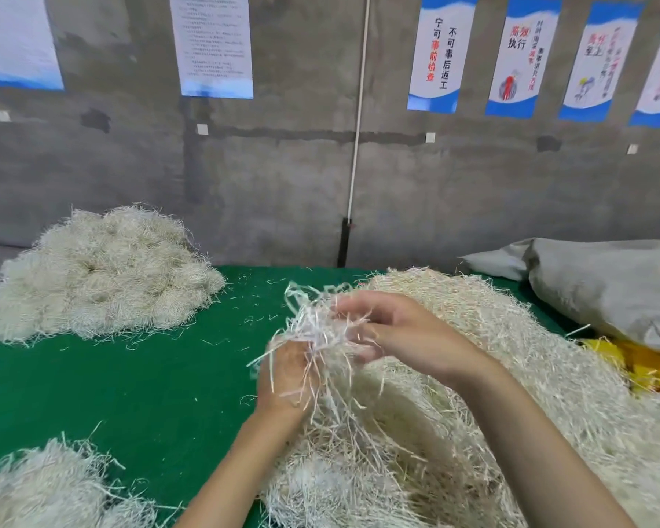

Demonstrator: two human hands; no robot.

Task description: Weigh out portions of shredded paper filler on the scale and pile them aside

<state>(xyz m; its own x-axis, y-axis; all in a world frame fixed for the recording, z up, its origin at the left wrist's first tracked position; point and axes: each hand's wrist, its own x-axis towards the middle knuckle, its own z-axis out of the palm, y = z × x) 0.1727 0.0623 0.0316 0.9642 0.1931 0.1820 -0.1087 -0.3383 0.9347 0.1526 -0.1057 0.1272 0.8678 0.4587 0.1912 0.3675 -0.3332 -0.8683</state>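
Note:
Both hands hold one tuft of white shredded paper (313, 329) lifted above the big loose heap of filler (511, 375) on the right of the green table (130, 375). My left hand (286, 375) grips the tuft from below, strands trailing over its fingers. From the right and above, my right hand (393, 333) pinches the same tuft. A tall pile of bundled portions (100, 272) stands at the far left. Another clump of filler (46, 489) lies at the near left corner. No scale is in view.
A grey sack (606, 287) lies at the far right with yellow material (648, 367) under it. A concrete wall with posters (441, 51) backs the table. A white cord (359, 120) hangs down to a black post (344, 242).

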